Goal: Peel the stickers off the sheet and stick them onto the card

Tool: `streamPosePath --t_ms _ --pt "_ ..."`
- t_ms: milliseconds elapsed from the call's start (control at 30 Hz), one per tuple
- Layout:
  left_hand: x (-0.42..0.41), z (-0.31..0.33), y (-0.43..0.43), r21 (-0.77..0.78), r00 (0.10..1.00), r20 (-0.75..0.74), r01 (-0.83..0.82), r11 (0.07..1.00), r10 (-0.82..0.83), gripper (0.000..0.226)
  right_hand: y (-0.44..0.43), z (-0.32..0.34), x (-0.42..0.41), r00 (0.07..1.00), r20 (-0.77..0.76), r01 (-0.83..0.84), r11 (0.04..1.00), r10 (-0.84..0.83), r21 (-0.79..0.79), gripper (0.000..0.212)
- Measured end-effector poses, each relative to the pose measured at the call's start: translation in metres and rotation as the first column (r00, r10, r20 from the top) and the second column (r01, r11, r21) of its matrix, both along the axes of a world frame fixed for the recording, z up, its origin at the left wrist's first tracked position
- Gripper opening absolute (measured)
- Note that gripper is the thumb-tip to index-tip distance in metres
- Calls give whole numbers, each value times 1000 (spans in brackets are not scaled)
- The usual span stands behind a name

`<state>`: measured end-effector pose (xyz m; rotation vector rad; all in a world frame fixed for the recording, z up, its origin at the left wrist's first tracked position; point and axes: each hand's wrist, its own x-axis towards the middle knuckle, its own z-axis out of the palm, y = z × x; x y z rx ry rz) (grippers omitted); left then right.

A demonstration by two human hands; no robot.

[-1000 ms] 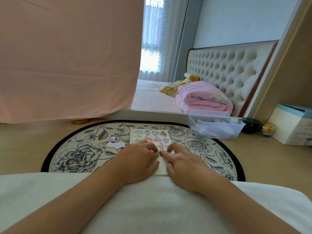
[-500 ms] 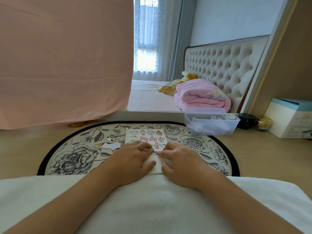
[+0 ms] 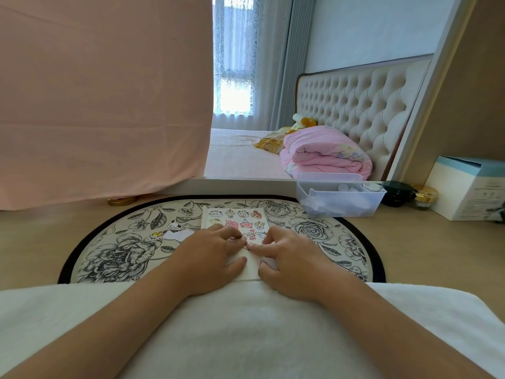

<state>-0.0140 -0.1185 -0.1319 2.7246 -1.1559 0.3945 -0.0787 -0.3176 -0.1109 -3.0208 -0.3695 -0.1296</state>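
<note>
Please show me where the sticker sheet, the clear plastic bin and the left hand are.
sticker sheet (image 3: 234,218): head view, upper printed part.
clear plastic bin (image 3: 344,206): head view, front wall.
left hand (image 3: 210,258): head view, back of the hand.

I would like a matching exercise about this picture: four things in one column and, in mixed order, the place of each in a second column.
1. sheet with stickers
2. pink blanket
3. clear basket
4. white-and-blue box

a. on the bed
b. far right on the table
c. on the floral mat
d. beside the mat's far right edge

Pairs: 1-c, 2-a, 3-d, 4-b
</note>
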Motion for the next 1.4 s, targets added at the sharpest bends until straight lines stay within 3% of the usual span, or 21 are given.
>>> streamPosePath --t_ms 267,467,600,767,933,1067,1233,1400 --pt "2 -2 6 -154 997 -33 66 986 -72 48 -2 -5 0 996 83 18 996 -25 88 34" --pt "2 -4 6 -290 995 -83 23 957 -49 49 -6 -6 -1 995 96 8 991 -21 133 35" --pt "8 6 17 -354 998 -52 -40 934 24 49 -4 -3 0 987 154 34 991 -53 126 37" --pt "35 14 59 -309 977 -6 -204 929 212 24 22 9 20 977 211 -16 987 -19 163 32" --pt "58 6 101 -291 934 -141 -357 888 329 25 64 14 55 987 148 -86 972 54 220 29" --pt "64 -1 106 -285 928 -241 -348 893 284 25 100 15 79 988 113 -120 981 104 150 30" --pt "65 -4 106 -291 917 -276 -364 885 286 23 122 15 105 992 26 -122 988 125 -99 36" --pt "66 -5 107 -306 917 -277 -368 878 288 20 122 15 117 995 -12 -97 995 97 -38 28"
